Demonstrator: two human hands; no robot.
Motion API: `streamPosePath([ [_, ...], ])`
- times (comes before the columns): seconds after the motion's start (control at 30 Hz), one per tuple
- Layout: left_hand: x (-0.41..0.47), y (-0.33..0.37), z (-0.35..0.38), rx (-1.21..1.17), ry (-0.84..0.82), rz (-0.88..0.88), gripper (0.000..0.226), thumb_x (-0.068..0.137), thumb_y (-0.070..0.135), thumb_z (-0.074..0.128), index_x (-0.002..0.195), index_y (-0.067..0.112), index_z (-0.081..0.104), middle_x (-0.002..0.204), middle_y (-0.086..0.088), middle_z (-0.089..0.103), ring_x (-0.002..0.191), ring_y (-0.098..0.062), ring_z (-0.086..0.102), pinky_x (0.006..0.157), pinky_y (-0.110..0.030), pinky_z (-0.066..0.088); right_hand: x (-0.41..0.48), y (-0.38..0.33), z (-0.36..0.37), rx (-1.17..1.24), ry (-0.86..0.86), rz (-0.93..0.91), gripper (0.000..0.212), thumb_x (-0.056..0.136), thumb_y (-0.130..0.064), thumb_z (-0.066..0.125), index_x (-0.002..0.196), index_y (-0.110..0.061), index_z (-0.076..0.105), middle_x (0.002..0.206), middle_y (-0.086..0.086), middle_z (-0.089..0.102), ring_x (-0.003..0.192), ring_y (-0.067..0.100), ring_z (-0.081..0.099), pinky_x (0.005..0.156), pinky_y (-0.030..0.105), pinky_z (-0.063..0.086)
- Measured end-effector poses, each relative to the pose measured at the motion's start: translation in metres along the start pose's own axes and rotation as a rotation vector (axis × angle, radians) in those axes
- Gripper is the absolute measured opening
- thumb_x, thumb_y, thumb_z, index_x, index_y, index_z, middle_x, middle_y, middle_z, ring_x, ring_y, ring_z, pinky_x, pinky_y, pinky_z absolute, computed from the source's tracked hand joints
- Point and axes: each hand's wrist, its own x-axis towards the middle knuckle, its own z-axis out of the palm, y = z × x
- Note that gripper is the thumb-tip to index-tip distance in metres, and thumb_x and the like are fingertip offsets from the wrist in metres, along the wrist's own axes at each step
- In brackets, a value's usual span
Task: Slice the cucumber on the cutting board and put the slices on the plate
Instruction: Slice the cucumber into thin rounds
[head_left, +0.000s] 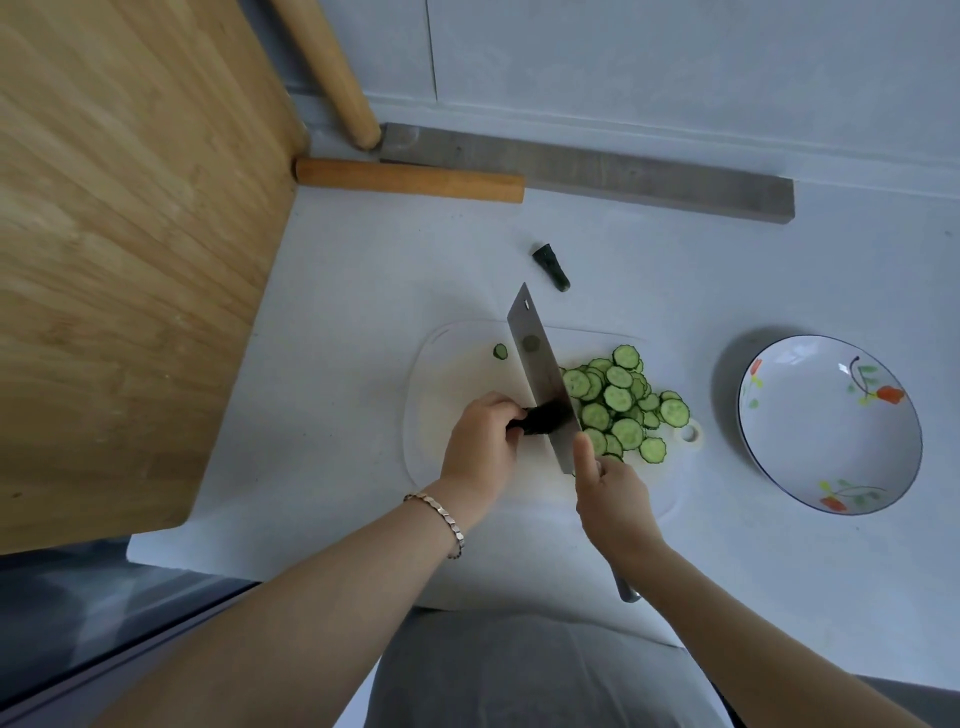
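My left hand (483, 441) pinches the cucumber stub (540, 417) on the cutting board (447, 374); my right hand (613, 499) grips the knife (537, 374). The stub looks firm, wet and slippery, so I'd hold the end away from the blade.

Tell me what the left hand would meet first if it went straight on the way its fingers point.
The left hand holds the cucumber end; beyond it, probably the flat side of the knife.
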Motion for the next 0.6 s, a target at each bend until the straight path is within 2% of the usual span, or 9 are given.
streamPosePath([
  [0.13,0.002,0.000,0.000,-0.012,0.013,-0.008,0.016,0.082,-0.002,0.056,0.092,0.005,0.067,0.097,-0.009,0.063,0.091,-0.024,0.057,0.076,-0.025,0.044,0.003,0.006,0.003,0.098,0.005,0.054,0.051,0.092,-0.058,0.033,0.070,-0.012,0.037,0.067,0.010,0.035,0.061,0.022,0.032,0.059,0.033,0.030],
  [0.23,0.004,0.003,0.002,-0.017,-0.001,-0.006,0.015,0.082,0.000,0.058,0.094,0.004,0.066,0.097,-0.011,0.062,0.090,-0.026,0.057,0.076,-0.030,0.047,0.006,0.006,-0.003,0.127,0.019,0.074,0.055,0.089,-0.063,0.032,0.070,-0.012,0.040,0.065,0.011,0.036,0.059,0.023,0.035,0.058,0.035,0.033],
  [0.5,0.006,0.003,0.001,-0.007,-0.008,-0.001,0.018,0.083,-0.001,0.058,0.098,0.001,0.067,0.101,-0.013,0.064,0.096,-0.028,0.058,0.080,-0.029,0.046,-0.002,0.003,-0.018,0.088,0.006,-0.004,0.054,0.091,-0.059,0.034,0.067,-0.011,0.039,0.063,0.011,0.037,0.058,0.022,0.034,0.058,0.033,0.031],
  [0.6,0.006,0.004,0.001,0.002,-0.011,0.004,0.019,0.083,-0.001,0.057,0.099,0.002,0.067,0.101,-0.012,0.065,0.097,-0.027,0.058,0.078,-0.023,0.041,-0.005,-0.001,-0.020,0.055,-0.002,-0.023,0.053,0.091,-0.057,0.033,0.067,-0.010,0.038,0.064,0.012,0.037,0.058,0.022,0.033,0.058,0.033,0.030],
])
